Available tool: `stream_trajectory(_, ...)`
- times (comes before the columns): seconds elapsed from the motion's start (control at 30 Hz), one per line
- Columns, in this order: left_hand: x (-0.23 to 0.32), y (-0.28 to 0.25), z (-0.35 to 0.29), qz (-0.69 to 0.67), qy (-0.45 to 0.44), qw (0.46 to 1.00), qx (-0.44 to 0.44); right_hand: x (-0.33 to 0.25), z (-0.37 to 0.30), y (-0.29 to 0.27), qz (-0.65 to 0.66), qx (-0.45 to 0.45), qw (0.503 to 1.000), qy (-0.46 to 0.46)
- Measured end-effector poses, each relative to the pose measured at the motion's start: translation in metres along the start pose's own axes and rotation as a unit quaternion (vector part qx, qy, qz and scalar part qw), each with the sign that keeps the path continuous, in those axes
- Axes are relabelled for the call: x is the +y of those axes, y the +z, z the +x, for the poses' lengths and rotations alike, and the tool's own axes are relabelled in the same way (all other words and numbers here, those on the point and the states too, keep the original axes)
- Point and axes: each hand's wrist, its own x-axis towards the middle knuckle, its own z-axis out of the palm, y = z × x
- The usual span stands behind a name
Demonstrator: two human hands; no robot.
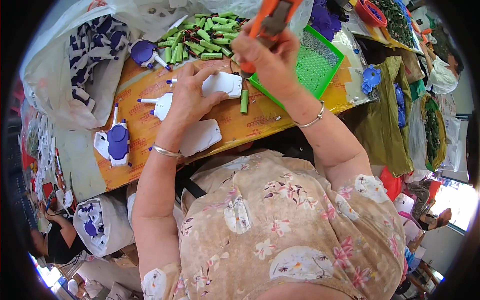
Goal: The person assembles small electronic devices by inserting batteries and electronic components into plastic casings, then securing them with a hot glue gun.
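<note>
While my left hand (192, 96) is pinching a white casing (227, 85) between thumb and fingers, seemingly to steady it on the table (252, 127), my right hand (272, 57) is gripping an orange tool (275, 21) (its top is running out of view). Beyond, green batteries (204, 36) are lying heaped, apparently for easy reach, near a green tray (306, 71).

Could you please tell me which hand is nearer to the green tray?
Right. The right hand, around an orange tool, overlaps the left side of the green tray in this view; the left hand holds a white casing, farther left.
</note>
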Motion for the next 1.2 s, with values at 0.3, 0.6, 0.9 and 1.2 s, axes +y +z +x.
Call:
stream_trajectory(0.3,0.006,-0.016,0.004,-0.082,-0.038,0.995,-0.049,-0.054,-0.006,-0.020,-0.254,0.198,0.913,-0.249)
stream_trajectory(0.6,0.006,-0.014,-0.019,-0.083,0.053,0.995,0.031,0.004,-0.060,-0.009,-0.488,-0.181,0.853,-0.034)
stream_trajectory(0.9,0.013,-0.041,-0.087,0.000,-0.018,0.987,0.158,0.013,-0.061,0.006,-0.551,-0.237,0.799,-0.042)
stream_trajectory(1.2,0.015,-0.028,-0.131,0.002,-0.085,0.992,0.095,0.027,-0.074,0.014,-0.505,-0.190,0.834,-0.113)
